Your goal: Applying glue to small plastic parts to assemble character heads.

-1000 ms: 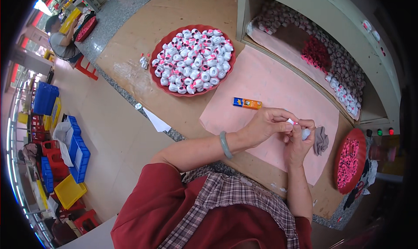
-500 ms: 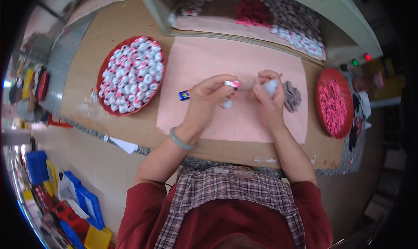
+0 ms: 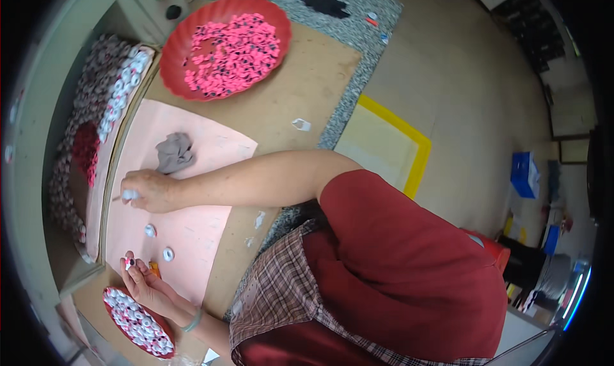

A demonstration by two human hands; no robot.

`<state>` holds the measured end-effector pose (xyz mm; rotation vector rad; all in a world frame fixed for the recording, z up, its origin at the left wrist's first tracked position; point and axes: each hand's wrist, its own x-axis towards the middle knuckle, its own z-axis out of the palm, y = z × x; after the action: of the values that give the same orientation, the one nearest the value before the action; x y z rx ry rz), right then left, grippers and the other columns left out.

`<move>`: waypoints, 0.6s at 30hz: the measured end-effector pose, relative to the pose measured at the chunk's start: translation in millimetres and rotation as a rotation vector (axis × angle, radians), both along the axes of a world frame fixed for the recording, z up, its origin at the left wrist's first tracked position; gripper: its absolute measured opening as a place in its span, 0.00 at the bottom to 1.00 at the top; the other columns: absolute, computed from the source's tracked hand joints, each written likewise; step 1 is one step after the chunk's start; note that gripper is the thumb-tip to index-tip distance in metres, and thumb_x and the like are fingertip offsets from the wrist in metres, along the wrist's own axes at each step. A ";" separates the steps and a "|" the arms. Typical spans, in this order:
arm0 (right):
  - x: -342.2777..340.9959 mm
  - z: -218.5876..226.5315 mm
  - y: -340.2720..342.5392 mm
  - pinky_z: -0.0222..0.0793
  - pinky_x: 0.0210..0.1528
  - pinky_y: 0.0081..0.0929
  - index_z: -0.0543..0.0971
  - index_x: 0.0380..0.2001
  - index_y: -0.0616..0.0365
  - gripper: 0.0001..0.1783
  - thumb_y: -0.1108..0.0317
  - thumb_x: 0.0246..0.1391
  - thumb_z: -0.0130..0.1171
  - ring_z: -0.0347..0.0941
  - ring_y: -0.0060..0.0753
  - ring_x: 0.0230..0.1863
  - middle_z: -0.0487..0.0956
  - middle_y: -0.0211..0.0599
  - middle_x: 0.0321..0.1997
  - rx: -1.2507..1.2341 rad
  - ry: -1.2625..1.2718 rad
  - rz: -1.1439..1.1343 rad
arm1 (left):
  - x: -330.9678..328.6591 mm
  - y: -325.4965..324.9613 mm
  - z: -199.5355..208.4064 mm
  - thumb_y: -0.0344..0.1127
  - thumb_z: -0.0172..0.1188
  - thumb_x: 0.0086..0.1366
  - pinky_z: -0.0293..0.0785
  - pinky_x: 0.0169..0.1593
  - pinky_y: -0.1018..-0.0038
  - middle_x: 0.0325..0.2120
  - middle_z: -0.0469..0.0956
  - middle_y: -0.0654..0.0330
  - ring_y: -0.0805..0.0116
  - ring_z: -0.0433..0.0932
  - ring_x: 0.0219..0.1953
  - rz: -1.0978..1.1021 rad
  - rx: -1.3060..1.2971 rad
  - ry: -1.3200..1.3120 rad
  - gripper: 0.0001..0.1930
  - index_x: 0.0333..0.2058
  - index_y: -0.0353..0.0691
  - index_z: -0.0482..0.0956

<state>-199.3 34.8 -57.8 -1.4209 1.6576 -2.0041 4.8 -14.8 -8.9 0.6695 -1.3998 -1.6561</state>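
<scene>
Above a pink sheet (image 3: 204,231) on the bench, my right hand (image 3: 157,192) is closed round a pale rounded object (image 3: 130,194) with a thin brownish stick at its far side; its exact kind is unclear. A crumpled grey cloth (image 3: 174,153) lies beside that hand. My left hand (image 3: 148,288) pinches a small white ring-like piece with pink and black on it (image 3: 130,263) between its fingertips. Two similar white pieces, one (image 3: 150,230) nearer the right hand and another (image 3: 168,254), rest on the sheet between my hands. A small orange-yellow item (image 3: 154,268) shows behind the left fingers.
A red scalloped bowl (image 3: 171,71) holds many small pink-and-black pieces. Another red bowl (image 3: 167,331) of white pieces stands beside my left hand. An open-fronted cabinet (image 3: 38,174) with rows of pieces borders the sheet. A yellow-edged panel (image 3: 419,145) lies past the granite bench edge.
The view has swung to the right, so the bench appears turned. Both hands still hold their things, and they are farther apart. A second white piece now shows on the sheet.
</scene>
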 end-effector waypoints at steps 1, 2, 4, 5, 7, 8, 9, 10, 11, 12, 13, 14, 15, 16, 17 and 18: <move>0.2 -1.8 1.4 0.66 0.43 0.38 0.74 0.29 0.57 0.07 0.74 0.42 0.58 0.71 0.48 0.40 0.73 0.44 0.34 0.020 0.004 0.001 | -3.5 3.0 0.4 0.30 0.52 0.66 0.68 0.40 0.82 0.44 0.74 0.52 0.74 0.69 0.33 0.023 0.005 -0.023 0.15 0.48 0.26 0.70; 0.0 -4.9 2.7 0.66 0.42 0.38 0.75 0.27 0.56 0.07 0.73 0.41 0.59 0.71 0.47 0.40 0.73 0.44 0.34 0.044 0.006 0.005 | -7.4 6.1 0.1 0.30 0.52 0.66 0.68 0.40 0.82 0.45 0.73 0.52 0.74 0.69 0.32 0.049 0.013 -0.047 0.15 0.48 0.27 0.70; -3.1 -13.3 -0.2 0.66 0.43 0.38 0.75 0.27 0.56 0.06 0.73 0.41 0.59 0.71 0.47 0.39 0.73 0.44 0.34 0.052 -0.004 -0.013 | -18.0 9.2 1.2 0.30 0.52 0.66 0.68 0.40 0.82 0.45 0.74 0.52 0.74 0.70 0.32 0.027 -0.012 -0.063 0.16 0.48 0.26 0.70; -1.8 -11.1 -3.3 0.66 0.43 0.38 0.76 0.27 0.55 0.06 0.72 0.40 0.59 0.71 0.47 0.39 0.74 0.44 0.34 0.041 0.003 -0.005 | -19.1 11.9 8.3 0.31 0.52 0.66 0.68 0.40 0.82 0.44 0.74 0.52 0.74 0.70 0.33 0.033 -0.057 -0.062 0.16 0.49 0.26 0.70; -3.6 -9.5 -7.4 0.66 0.43 0.39 0.76 0.26 0.54 0.06 0.72 0.40 0.59 0.71 0.47 0.39 0.74 0.44 0.35 0.017 -0.001 0.000 | -22.0 18.2 17.7 0.31 0.52 0.65 0.69 0.40 0.82 0.44 0.74 0.52 0.75 0.71 0.33 0.035 -0.113 -0.072 0.16 0.49 0.26 0.70; -4.9 -10.9 -15.1 0.66 0.44 0.39 0.76 0.27 0.53 0.06 0.72 0.40 0.59 0.71 0.47 0.40 0.74 0.44 0.35 0.041 0.038 -0.003 | -21.4 14.2 19.4 0.31 0.52 0.65 0.70 0.40 0.82 0.44 0.75 0.52 0.75 0.71 0.33 0.029 -0.137 -0.071 0.16 0.49 0.27 0.70; -5.3 -12.4 -21.0 0.65 0.44 0.40 0.76 0.27 0.53 0.07 0.72 0.40 0.59 0.71 0.47 0.40 0.75 0.44 0.36 0.063 0.074 -0.003 | -19.2 10.1 21.1 0.31 0.52 0.65 0.70 0.40 0.82 0.43 0.75 0.53 0.75 0.72 0.33 0.026 -0.163 -0.072 0.16 0.49 0.27 0.70; -5.4 -14.3 -25.4 0.65 0.45 0.40 0.77 0.28 0.52 0.07 0.72 0.40 0.59 0.71 0.46 0.40 0.75 0.44 0.36 0.083 0.111 0.003 | -16.2 6.7 23.2 0.31 0.53 0.65 0.71 0.40 0.82 0.43 0.76 0.53 0.75 0.73 0.33 0.028 -0.189 -0.073 0.16 0.49 0.28 0.70; -2.1 -14.5 -29.4 0.65 0.46 0.40 0.77 0.29 0.52 0.09 0.72 0.40 0.59 0.70 0.46 0.42 0.75 0.43 0.37 0.005 0.073 -0.017 | -8.4 3.4 25.7 0.31 0.53 0.65 0.71 0.40 0.82 0.43 0.76 0.53 0.75 0.73 0.33 0.073 -0.212 -0.084 0.16 0.49 0.28 0.70; -2.2 -14.6 -29.8 0.64 0.48 0.41 0.78 0.30 0.52 0.10 0.72 0.39 0.58 0.70 0.46 0.43 0.75 0.43 0.37 -0.075 0.036 -0.015 | -3.1 -2.1 22.3 0.31 0.53 0.65 0.71 0.41 0.82 0.42 0.76 0.54 0.75 0.74 0.34 0.103 -0.191 -0.092 0.16 0.49 0.29 0.71; -6.5 -19.6 -25.6 0.64 0.50 0.39 0.78 0.33 0.53 0.13 0.74 0.39 0.57 0.69 0.46 0.46 0.75 0.44 0.39 -0.017 0.040 0.008 | 2.3 -7.6 19.6 0.31 0.54 0.65 0.72 0.42 0.82 0.41 0.77 0.54 0.76 0.75 0.35 0.140 -0.172 -0.098 0.16 0.49 0.30 0.71; -9.0 -25.0 -20.8 0.63 0.54 0.37 0.76 0.37 0.54 0.17 0.76 0.38 0.57 0.68 0.46 0.49 0.74 0.45 0.42 0.046 0.023 0.048 | 7.3 -8.2 15.3 0.31 0.54 0.64 0.72 0.43 0.82 0.41 0.77 0.55 0.75 0.75 0.36 0.140 -0.165 -0.115 0.16 0.49 0.30 0.71; -3.6 -32.6 -20.3 0.61 0.57 0.36 0.74 0.41 0.56 0.21 0.77 0.38 0.58 0.67 0.43 0.52 0.73 0.44 0.45 0.058 -0.040 -0.001 | 11.5 -7.5 14.2 0.30 0.54 0.64 0.72 0.44 0.81 0.40 0.77 0.56 0.75 0.75 0.37 0.155 -0.169 -0.131 0.15 0.49 0.31 0.72; -5.8 -37.6 -15.0 0.61 0.58 0.33 0.71 0.46 0.58 0.26 0.78 0.38 0.59 0.66 0.39 0.54 0.73 0.41 0.46 -0.012 -0.022 -0.039 | 14.7 -7.3 11.4 0.29 0.53 0.64 0.73 0.45 0.80 0.40 0.77 0.56 0.73 0.76 0.39 0.141 -0.154 -0.046 0.15 0.48 0.32 0.72; -5.9 -25.0 -4.4 0.62 0.58 0.31 0.69 0.50 0.59 0.29 0.79 0.40 0.58 0.67 0.37 0.53 0.72 0.39 0.47 0.150 -0.116 0.008 | 22.7 -8.0 13.5 0.28 0.53 0.63 0.74 0.44 0.79 0.41 0.77 0.55 0.72 0.76 0.38 0.134 -0.174 -0.074 0.14 0.48 0.32 0.73; -17.6 -26.5 4.3 0.63 0.57 0.30 0.65 0.54 0.58 0.33 0.80 0.41 0.58 0.67 0.36 0.53 0.72 0.38 0.48 0.103 0.083 -0.064 | 17.1 1.8 24.1 0.27 0.54 0.62 0.74 0.45 0.78 0.42 0.77 0.53 0.72 0.77 0.38 0.178 -0.094 -0.076 0.14 0.47 0.32 0.73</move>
<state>-216.9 39.1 -84.3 -1.4508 1.8338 -1.8860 21.9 -13.0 15.2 0.7860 -1.4190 -1.4302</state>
